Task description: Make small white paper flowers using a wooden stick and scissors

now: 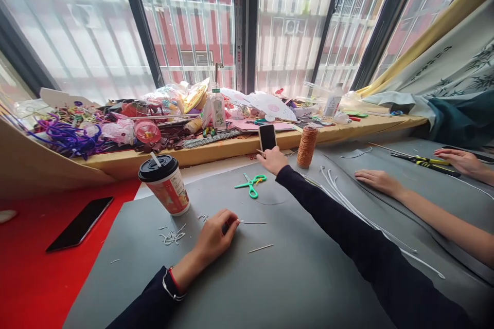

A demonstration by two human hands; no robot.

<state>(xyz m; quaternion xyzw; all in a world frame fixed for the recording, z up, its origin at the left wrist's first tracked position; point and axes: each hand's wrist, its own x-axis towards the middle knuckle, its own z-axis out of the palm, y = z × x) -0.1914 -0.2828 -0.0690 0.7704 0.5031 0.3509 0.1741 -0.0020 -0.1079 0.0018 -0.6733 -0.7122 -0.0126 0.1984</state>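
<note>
My left hand [218, 231] rests on the grey mat [309, 288], thumb and fingers pinched on the end of a thin whitish cord [254, 222]. A short thin stick [260, 249] lies just right of it. My right hand [275, 160] is stretched forward, its fingers curled together in front of the lower edge of a phone [267, 136]. What those fingers hold, if anything, is hidden. Green-handled scissors [252, 183] lie open between my hands. To the right of my right hand stands a spool of orange-brown cord [307, 146].
A lidded paper cup [165, 187] stands beside white cord scraps [172, 236]. A dark tablet [80, 223] lies on red cloth. Craft supplies crowd the sill. At right are another person's hands [380, 183], pliers [424, 161] and long white cords [358, 211].
</note>
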